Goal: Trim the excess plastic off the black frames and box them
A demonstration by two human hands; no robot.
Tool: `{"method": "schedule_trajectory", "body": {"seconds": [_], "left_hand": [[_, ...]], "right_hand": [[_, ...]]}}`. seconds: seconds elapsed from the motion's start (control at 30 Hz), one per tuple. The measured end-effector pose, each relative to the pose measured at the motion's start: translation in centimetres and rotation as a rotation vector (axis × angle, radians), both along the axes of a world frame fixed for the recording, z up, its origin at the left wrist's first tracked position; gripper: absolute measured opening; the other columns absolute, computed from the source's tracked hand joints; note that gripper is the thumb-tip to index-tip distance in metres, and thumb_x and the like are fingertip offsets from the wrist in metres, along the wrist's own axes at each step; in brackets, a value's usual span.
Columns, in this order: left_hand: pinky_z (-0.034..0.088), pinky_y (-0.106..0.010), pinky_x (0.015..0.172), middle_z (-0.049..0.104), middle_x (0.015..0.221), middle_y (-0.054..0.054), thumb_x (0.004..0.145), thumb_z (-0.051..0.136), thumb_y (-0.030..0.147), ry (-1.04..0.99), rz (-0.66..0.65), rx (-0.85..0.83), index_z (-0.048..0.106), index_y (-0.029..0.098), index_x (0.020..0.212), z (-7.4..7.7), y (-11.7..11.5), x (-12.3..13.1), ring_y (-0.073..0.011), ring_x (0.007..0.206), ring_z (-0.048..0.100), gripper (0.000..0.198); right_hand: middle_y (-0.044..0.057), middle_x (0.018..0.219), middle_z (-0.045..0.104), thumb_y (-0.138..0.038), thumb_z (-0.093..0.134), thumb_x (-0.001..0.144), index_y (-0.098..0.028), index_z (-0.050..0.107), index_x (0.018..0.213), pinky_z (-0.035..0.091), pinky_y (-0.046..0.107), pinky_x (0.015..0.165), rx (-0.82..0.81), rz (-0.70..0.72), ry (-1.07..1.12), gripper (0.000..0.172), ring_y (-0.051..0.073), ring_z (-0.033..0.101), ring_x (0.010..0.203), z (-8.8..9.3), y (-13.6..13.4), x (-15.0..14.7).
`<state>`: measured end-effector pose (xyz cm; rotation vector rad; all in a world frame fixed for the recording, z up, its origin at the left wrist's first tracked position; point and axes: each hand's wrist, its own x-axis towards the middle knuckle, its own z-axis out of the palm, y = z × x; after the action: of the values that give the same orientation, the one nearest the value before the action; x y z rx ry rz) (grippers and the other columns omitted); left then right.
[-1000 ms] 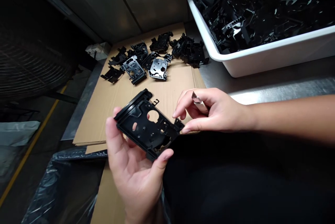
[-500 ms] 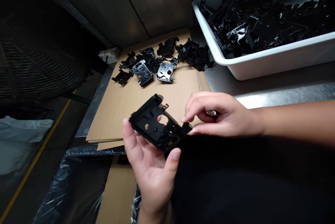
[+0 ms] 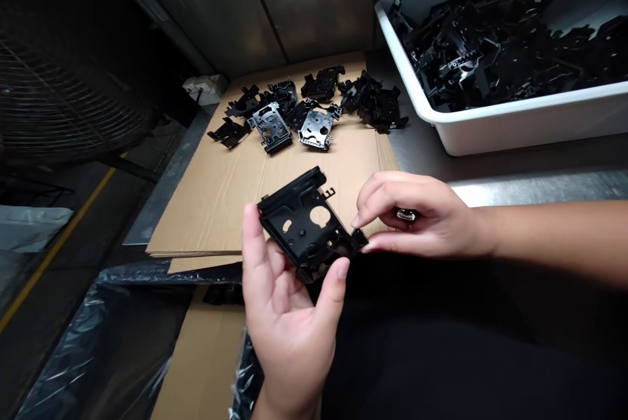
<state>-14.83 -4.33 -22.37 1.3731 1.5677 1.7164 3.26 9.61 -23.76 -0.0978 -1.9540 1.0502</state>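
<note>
A black molded plastic frame (image 3: 303, 227) with a large round hole and smaller cutouts is held tilted above the cardboard. My left hand (image 3: 289, 315) supports it from below and the left, fingers along its far-left edge and the thumb by its near edge. With thumb and forefinger, my right hand (image 3: 417, 214) pinches the frame's right corner. A small shiny metal item (image 3: 406, 214) shows within the curled fingers of that hand; its kind cannot be made out.
Several similar black frames (image 3: 316, 127) lie on stacked cardboard sheets (image 3: 206, 204). At the upper right, a white bin (image 3: 490, 125) holds a heap of black parts. A large fan (image 3: 63, 93) stands left, above a plastic-lined container (image 3: 108, 335). A metal wall (image 3: 324, 8) closes the back.
The frame has turned so its flat face shows more toward me. Both hands appear slightly farther right, still gripping it, and the camera view has shifted a little.
</note>
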Motion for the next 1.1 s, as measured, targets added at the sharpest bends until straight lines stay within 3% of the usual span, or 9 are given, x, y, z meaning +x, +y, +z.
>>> {"method": "schedule_trajectory", "body": {"seconds": [0.1, 0.23, 0.43, 0.9, 1.1], "left_hand": [[0.055, -0.032, 0.121, 0.059, 0.168, -0.009, 0.089, 0.088, 0.006, 0.037, 0.028, 0.009, 0.042, 0.042, 0.172, -0.12, 0.19, 0.09, -0.0253, 0.151, 0.062, 0.101], [0.053, -0.033, 0.123, 0.059, 0.169, -0.008, 0.089, 0.088, 0.006, 0.028, 0.041, 0.000, 0.041, 0.041, 0.172, -0.14, 0.46, 0.21, -0.0254, 0.152, 0.061, 0.102], [0.054, -0.028, 0.121, 0.063, 0.165, -0.006, 0.088, 0.088, 0.004, 0.023, 0.047, -0.003, 0.043, 0.040, 0.172, -0.14, 0.59, 0.28, -0.0235, 0.150, 0.063, 0.101], [0.051, -0.038, 0.126, 0.057, 0.170, -0.010, 0.089, 0.089, 0.011, 0.034, 0.047, -0.042, 0.040, 0.042, 0.173, -0.76, 0.73, -0.13, -0.0288, 0.153, 0.060, 0.101], [0.053, -0.030, 0.122, 0.059, 0.169, -0.009, 0.089, 0.088, 0.008, 0.023, 0.044, -0.038, 0.042, 0.040, 0.172, -0.65, 0.69, -0.07, -0.0252, 0.152, 0.060, 0.100]], "right_hand": [[0.011, 0.105, 0.078, -0.019, 0.086, 0.098, -0.013, 0.075, 0.115, 0.061, 0.030, 0.087, 0.024, -0.015, 0.011, 0.022, 0.017, 0.072, 0.101, -0.01, 0.10, 0.01], [0.011, 0.106, 0.078, -0.019, 0.084, 0.098, -0.013, 0.075, 0.116, 0.062, 0.032, 0.094, 0.037, -0.036, 0.007, 0.021, 0.017, 0.073, 0.102, -0.07, 0.25, 0.02], [0.010, 0.106, 0.079, -0.020, 0.083, 0.100, -0.014, 0.074, 0.117, 0.062, 0.031, 0.093, 0.054, -0.044, -0.007, 0.020, 0.017, 0.074, 0.101, -0.07, 0.41, 0.07], [0.010, 0.104, 0.079, -0.020, 0.081, 0.101, -0.014, 0.074, 0.117, 0.059, 0.027, 0.084, 0.116, -0.071, -0.024, 0.019, 0.015, 0.072, 0.097, -0.31, 0.59, -0.01], [0.010, 0.104, 0.078, -0.019, 0.081, 0.101, -0.014, 0.074, 0.116, 0.058, 0.026, 0.085, 0.135, -0.075, -0.027, 0.018, 0.015, 0.071, 0.098, -0.43, 0.67, -0.07]]}}
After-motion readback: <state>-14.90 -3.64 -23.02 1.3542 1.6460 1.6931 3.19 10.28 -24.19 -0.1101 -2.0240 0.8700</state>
